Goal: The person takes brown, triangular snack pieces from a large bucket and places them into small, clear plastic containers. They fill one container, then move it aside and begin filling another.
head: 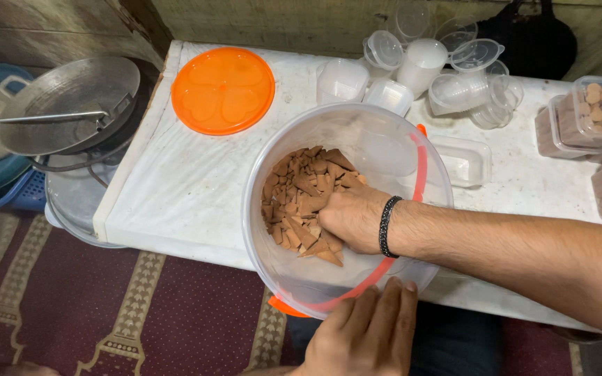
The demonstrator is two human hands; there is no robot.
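A large clear plastic tub [398,150] with an orange handle is tilted toward me over the front edge of a white table [175,188]. A heap of brown triangular snack pieces [301,195] lies inside it. My right hand [353,219], a black beaded band on its wrist, is down in the tub with its fingers curled into the pieces. My left hand [371,331] is pressed against the tub's near underside, fingers pointing up, and holds it there.
An orange round lid [223,89] lies on the table at the back left. Several empty clear small containers [423,66] and lids stand behind the tub. Filled small boxes [593,115] are stacked at the right. Metal pans [64,104] sit left of the table.
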